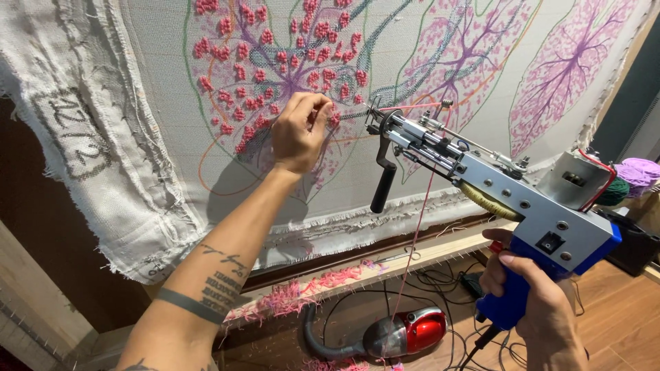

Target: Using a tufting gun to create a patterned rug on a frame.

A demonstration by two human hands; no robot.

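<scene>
A stretched white tufting cloth [158, 82] carries a drawn leaf pattern with pink tufted dots [275, 55]. My left hand [299, 130] is raised to the cloth, fingers pinched together at the pink tufts beside the gun's tip. My right hand [533, 302] grips the blue handle of a grey and blue tufting gun [509, 199]. The gun's needle end [375, 117] sits close to the cloth, right of my left fingers. A pink yarn strand [419, 220] hangs down from the gun.
A wooden frame bar [385, 264] runs under the cloth, with pink yarn scraps [302, 295] lying on it. A red and grey hand vacuum [402, 333] and black cables [440, 282] lie on the floor. Purple and green yarn [636, 175] sits at the right.
</scene>
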